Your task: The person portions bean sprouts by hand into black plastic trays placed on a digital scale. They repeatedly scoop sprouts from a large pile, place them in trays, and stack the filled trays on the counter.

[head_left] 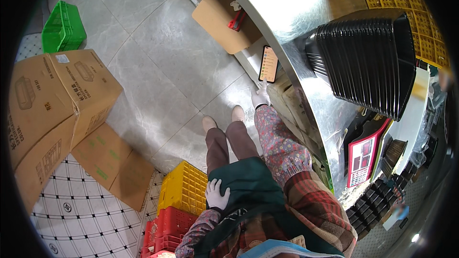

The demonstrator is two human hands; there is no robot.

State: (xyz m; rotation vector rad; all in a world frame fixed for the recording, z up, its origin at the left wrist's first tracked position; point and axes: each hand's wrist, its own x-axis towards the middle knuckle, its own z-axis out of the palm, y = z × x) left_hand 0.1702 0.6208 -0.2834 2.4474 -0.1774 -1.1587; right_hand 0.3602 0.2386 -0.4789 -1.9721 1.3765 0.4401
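My right hand, in a white glove, reaches forward with its index finger stretched out. That fingertip is at the lower end of a smartphone with a lit screen, and appears to touch it. The phone lies on a pale ledge just below the steel table's edge. Nothing is held in the right hand. My left hand, also gloved in white, lies flat with fingers spread on my dark green apron. Flowered sleeve covers show on both forearms.
Nested black plastic trays stand on the steel table, with a red-edged scale-like device nearby. A cardboard piece carries a red object. Left are large cartons, a green basket, yellow crate and red crate.
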